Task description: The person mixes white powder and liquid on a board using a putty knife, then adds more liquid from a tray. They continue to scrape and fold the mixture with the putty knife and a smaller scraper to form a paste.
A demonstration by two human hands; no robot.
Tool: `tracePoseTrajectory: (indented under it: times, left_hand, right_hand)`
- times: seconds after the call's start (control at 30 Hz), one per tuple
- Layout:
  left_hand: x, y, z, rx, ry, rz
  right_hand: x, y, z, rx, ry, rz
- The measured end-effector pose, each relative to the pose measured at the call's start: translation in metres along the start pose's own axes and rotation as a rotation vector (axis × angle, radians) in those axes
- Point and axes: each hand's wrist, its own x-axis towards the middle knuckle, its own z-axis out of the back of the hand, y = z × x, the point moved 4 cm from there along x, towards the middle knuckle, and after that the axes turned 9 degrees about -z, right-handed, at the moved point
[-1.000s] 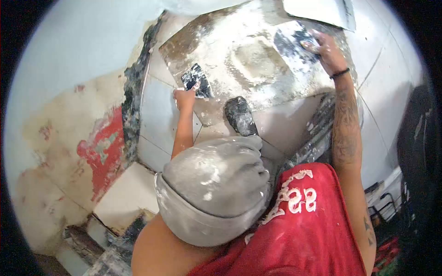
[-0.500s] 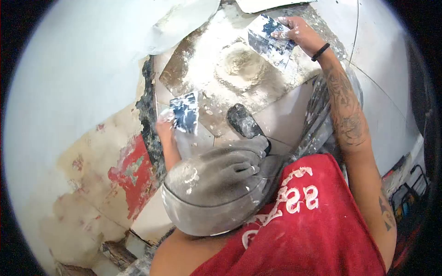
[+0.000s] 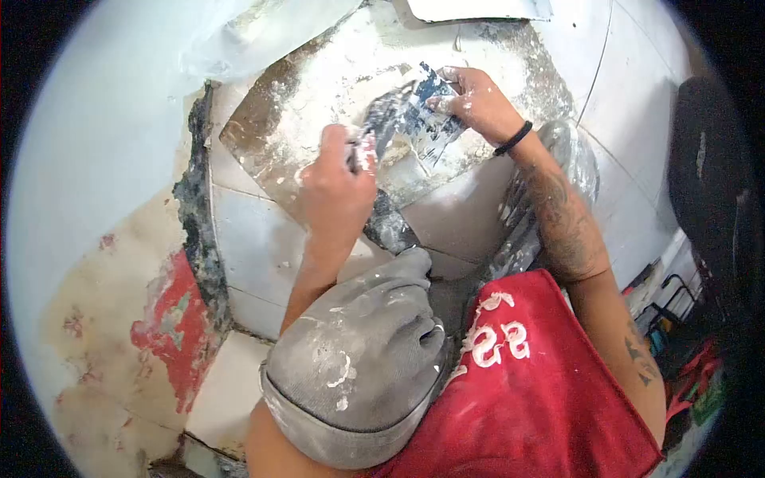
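Note:
My left hand [image 3: 339, 171] is closed around a flat spreader [image 3: 385, 119], dark and streaked with white plaster, slightly blurred. In my right hand [image 3: 476, 99], fingers and thumb pinch a blue flat spreader [image 3: 434, 131] smeared with the same white paste. The two blades meet and overlap in this view. Below them lies a brown board [image 3: 251, 119] on the floor, covered in white powder and wet plaster [image 3: 319, 103]. Both hands have white paste on the fingers.
A grey cap [image 3: 351, 366] and a red shirt [image 3: 518, 382] fill the lower middle. A plaster-marked dark shoe [image 3: 390, 227] stands by the board's near edge. At left is a wall with peeling red paint [image 3: 171, 327]. A black object [image 3: 705, 167] stands at right.
My left hand has moved up and right, bringing its spreader over the board against the other one. My right hand has come down and left with its spreader.

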Motion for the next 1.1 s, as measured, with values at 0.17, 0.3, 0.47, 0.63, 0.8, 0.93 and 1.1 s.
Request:
tracePoseTrajectory:
  times: [0.17,0.3,0.47,0.63,0.8,0.93,1.1]
  left_hand:
    - [-0.009,-0.002,-0.021,0.04,-0.016,-0.146]
    - [-0.012,-0.012,-0.033,0.213,0.029,-0.187]
    - [-0.016,-0.013,-0.045,0.445,-0.193,-0.401]
    - [-0.014,-0.015,-0.041,0.277,-0.172,-0.397]
    - [-0.009,-0.017,-0.037,0.24,-0.126,-0.374]
    - [-0.004,-0.01,-0.042,0.151,-0.134,-0.305]
    - [-0.003,0.009,-0.049,0.018,-0.045,-0.05]
  right_hand:
    - [-0.003,-0.001,-0.009,0.152,-0.093,0.039]
    - [-0.006,0.002,-0.01,0.214,-0.144,0.053]
    - [-0.017,0.005,-0.018,0.27,-0.218,0.06]
    - [-0.029,0.024,-0.017,0.189,-0.231,0.064]
    - [-0.036,0.036,-0.02,0.089,-0.262,0.165]
    - [-0.054,0.059,-0.039,-0.062,-0.244,0.191]
    - [-0.065,0.066,-0.036,-0.115,-0.192,0.216]
